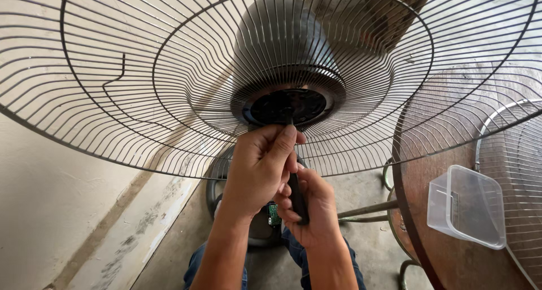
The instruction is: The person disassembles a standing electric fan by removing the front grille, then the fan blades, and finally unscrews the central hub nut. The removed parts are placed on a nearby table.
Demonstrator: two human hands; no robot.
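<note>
Both hands (282,183) clamped on screwdriver (296,195) at fan hub (288,106).
Best kept square to hub, left (259,168) steadying shaft, right (312,205) turning handle; tub (468,205) near tabletop (451,262) edge.

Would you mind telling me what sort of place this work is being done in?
Probably an informal repair spot, perhaps a home yard or small workshop. A bare concrete floor meets a stained wall, a worn round table holds a clear plastic tub, and both hands work a screwdriver at a fan's wire guard.

2 bare forearms without sleeves, blue jeans (199,263) on the legs.
</note>
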